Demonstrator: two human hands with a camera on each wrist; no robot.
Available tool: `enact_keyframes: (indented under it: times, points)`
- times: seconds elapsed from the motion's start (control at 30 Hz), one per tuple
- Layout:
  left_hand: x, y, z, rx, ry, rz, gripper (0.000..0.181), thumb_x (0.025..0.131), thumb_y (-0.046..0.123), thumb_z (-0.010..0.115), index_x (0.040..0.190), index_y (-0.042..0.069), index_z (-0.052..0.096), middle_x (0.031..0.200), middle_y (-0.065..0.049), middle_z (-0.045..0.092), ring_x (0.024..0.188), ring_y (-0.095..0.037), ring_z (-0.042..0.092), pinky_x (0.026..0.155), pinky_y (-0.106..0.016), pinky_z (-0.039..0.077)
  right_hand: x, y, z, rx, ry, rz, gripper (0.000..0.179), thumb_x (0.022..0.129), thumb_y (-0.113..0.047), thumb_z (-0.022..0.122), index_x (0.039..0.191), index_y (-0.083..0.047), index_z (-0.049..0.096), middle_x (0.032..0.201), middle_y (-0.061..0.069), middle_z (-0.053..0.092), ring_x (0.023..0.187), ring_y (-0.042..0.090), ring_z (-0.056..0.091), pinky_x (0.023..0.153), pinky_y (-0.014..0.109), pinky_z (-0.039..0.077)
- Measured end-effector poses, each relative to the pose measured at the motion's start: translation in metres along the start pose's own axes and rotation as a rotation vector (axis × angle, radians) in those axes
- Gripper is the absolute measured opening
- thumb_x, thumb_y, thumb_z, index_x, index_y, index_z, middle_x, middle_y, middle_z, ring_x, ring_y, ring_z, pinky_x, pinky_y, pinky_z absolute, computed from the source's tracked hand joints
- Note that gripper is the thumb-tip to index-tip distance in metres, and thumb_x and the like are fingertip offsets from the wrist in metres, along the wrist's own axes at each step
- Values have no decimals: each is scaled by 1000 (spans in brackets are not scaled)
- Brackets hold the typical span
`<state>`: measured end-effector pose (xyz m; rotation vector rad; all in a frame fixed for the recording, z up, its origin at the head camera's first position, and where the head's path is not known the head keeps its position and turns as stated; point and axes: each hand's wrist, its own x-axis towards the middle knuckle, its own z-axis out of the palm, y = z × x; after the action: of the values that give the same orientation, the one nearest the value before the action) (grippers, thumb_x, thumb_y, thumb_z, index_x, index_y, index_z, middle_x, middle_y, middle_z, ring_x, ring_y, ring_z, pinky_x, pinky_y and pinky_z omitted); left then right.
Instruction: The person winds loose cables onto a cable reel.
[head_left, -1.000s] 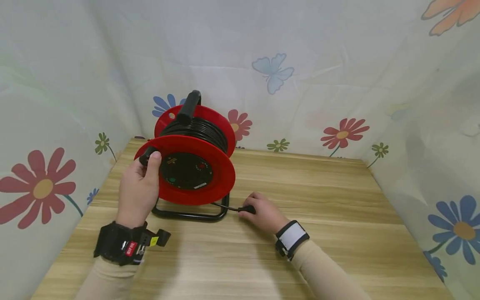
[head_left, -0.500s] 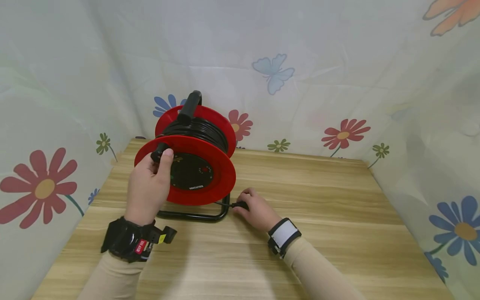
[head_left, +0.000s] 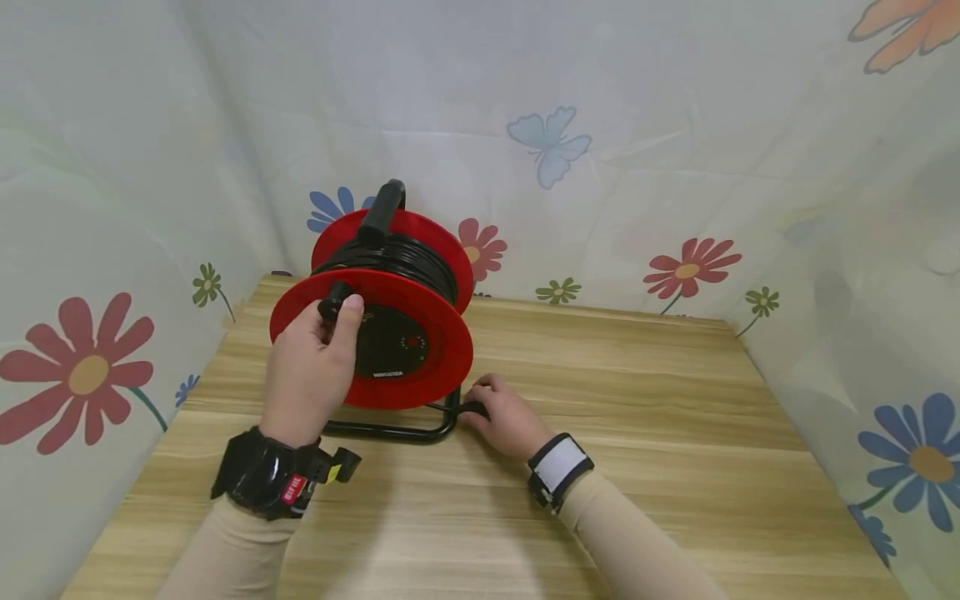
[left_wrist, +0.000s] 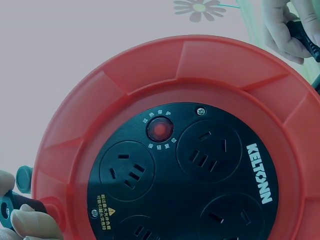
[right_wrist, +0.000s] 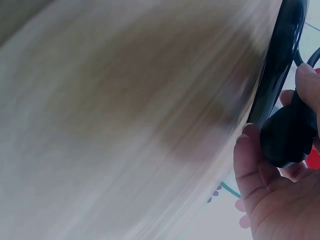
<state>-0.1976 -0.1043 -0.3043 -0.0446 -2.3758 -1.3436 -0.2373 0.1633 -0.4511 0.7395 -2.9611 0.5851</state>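
A red cable reel (head_left: pixel 442 342) with black cord (head_left: pixel 405 257) wound on its drum stands on a black tube frame (head_left: pixel 405 432). My left hand (head_left: pixel 311 367) pinches the black crank knob (head_left: pixel 335 298) on the reel's front disc between thumb and fingers. In the left wrist view the socket panel (left_wrist: pixel 165 195) shows several outlets and a red button (left_wrist: pixel 160 129). Low at the frame's right side, my right hand (head_left: pixel 513 421) grips the black plug (head_left: pixel 474 408) at the cord's end. The right wrist view shows the plug (right_wrist: pixel 287 135) between thumb and fingers, close to the frame tube (right_wrist: pixel 280 60).
The reel stands on a wood-grain table (head_left: pixel 637 400), toward its back left. A white curtain (head_left: pixel 637 100) printed with flowers encloses the table at the back and both sides. A black carrying handle (head_left: pixel 382 212) tops the reel.
My left hand has moved right and slightly up with the crank knob, turning the front disc. My right hand has moved left with the plug, closer to the frame; less loose cord shows.
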Motion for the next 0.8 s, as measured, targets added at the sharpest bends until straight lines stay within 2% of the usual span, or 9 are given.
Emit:
enact_keyframes:
  times: [0.27,0.63,0.8]
  points:
    - [0,4,4,23,-3,25,54,93,59,39,79,9,52,64,-11,48,59,-24,45,48,-33,32,4,-3,3,-7,-16,14,25,91,-34,63,107,-15,65,120,9,50,97,17,56,88,39,52]
    - [-2,10,15,25,-48,78,52,94,58,40,79,10,52,62,-9,53,57,-22,49,48,-32,38,11,-13,6,0,-4,-34,33,91,-29,64,122,-19,62,122,10,50,100,18,56,88,40,52]
    - [-2,11,18,42,-54,104,51,95,57,39,79,10,52,61,-8,54,56,-21,50,48,-32,38,15,-14,9,-26,24,-62,34,90,-28,65,122,-19,62,125,11,49,104,19,55,90,40,52]
